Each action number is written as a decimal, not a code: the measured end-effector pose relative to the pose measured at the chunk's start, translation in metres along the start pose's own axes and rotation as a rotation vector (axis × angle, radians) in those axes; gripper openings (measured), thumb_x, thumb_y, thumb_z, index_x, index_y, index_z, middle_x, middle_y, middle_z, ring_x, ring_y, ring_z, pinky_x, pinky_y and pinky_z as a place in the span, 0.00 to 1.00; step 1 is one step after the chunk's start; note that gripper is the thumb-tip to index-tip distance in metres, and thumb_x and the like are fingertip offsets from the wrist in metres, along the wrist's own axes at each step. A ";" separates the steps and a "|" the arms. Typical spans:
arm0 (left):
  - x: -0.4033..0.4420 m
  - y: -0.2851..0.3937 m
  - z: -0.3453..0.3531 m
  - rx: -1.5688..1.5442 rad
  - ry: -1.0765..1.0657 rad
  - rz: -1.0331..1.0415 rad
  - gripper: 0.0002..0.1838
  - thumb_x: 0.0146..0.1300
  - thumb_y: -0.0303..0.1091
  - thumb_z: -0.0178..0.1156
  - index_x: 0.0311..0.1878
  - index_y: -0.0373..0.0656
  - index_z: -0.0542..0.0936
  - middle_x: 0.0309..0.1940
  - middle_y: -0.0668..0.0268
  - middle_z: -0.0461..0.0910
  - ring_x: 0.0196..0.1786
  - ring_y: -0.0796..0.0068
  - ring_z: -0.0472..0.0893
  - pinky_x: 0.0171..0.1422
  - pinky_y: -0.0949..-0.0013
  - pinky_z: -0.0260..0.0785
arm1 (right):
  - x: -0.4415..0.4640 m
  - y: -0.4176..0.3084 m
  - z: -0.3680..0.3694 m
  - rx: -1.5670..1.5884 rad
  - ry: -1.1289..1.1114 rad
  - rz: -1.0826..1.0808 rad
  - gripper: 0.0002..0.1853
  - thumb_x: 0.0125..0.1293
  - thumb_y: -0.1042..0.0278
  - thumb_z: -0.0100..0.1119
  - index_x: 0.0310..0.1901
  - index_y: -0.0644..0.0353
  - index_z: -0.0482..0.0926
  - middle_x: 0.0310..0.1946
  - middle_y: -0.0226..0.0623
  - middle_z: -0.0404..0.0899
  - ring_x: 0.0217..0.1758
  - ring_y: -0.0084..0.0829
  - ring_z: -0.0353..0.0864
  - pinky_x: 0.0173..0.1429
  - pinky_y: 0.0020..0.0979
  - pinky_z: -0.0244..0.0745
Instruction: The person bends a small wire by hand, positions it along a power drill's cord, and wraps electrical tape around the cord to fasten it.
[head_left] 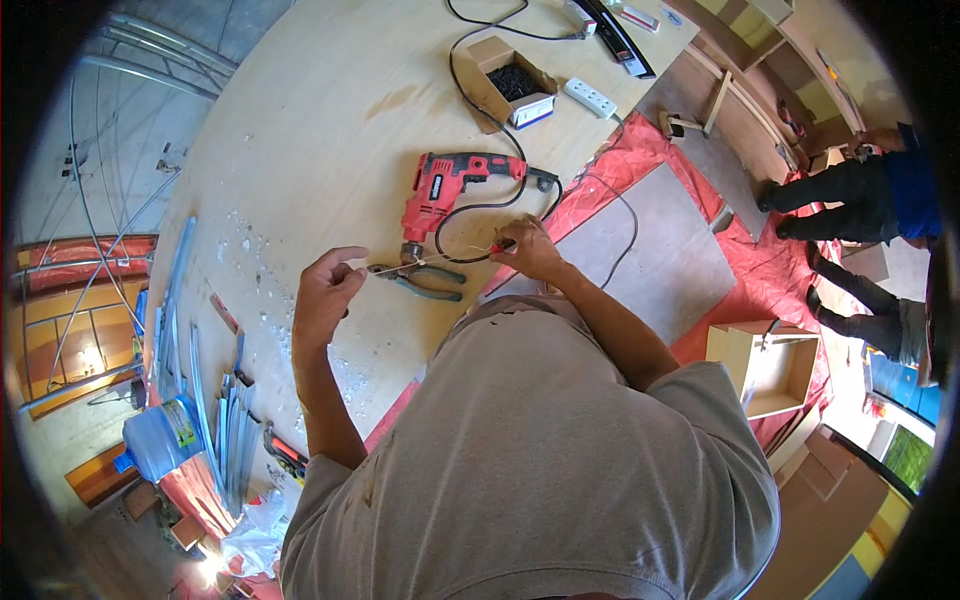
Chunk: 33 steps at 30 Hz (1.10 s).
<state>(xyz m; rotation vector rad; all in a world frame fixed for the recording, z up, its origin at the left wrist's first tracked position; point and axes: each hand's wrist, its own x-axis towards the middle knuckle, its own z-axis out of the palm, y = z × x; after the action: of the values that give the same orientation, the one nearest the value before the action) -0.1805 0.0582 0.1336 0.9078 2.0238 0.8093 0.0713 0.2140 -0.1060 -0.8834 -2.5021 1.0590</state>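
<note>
A thin pale strand stretches between my two hands above the wooden table. My left hand pinches one end of it between thumb and forefinger. In my right hand, closed at the other end, a small red piece shows by the fingertips; its kind is not clear. Pliers with dark handles lie just under the strand. Beyond them rests a red and black power drill, its chuck towards me. The drill's black cord loops close by my right hand.
An open cardboard box of black screws stands farther back, near a white power strip. Metal strips and a water jug are at left. Two people stand on the right, near a wooden drawer box.
</note>
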 end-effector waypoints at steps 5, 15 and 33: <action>-0.007 0.005 -0.006 -0.003 0.039 0.006 0.11 0.58 0.25 0.61 0.45 0.41 0.81 0.16 0.80 0.62 0.19 0.90 0.58 0.22 0.79 0.50 | 0.004 -0.002 -0.002 0.036 -0.020 -0.016 0.16 0.48 0.54 0.69 0.36 0.52 0.83 0.40 0.36 0.82 0.48 0.38 0.78 0.69 0.44 0.57; -0.010 0.024 -0.003 -0.045 -0.009 0.043 0.07 0.59 0.23 0.60 0.41 0.38 0.80 0.17 0.80 0.63 0.22 0.90 0.60 0.26 0.80 0.52 | 0.011 -0.009 -0.005 0.091 -0.034 -0.026 0.11 0.50 0.61 0.69 0.34 0.53 0.82 0.35 0.32 0.81 0.46 0.34 0.77 0.64 0.42 0.60; -0.007 0.051 0.012 -0.119 0.014 0.150 0.07 0.59 0.23 0.59 0.41 0.41 0.81 0.19 0.79 0.68 0.22 0.91 0.62 0.24 0.82 0.55 | 0.027 -0.113 -0.052 0.317 0.034 -0.405 0.09 0.62 0.68 0.58 0.42 0.63 0.79 0.35 0.47 0.79 0.42 0.49 0.78 0.49 0.43 0.72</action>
<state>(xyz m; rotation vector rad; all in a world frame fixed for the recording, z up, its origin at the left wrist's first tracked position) -0.1507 0.0835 0.1695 0.9962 1.9147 1.0094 0.0265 0.1985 0.0120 -0.2858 -2.2592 1.2301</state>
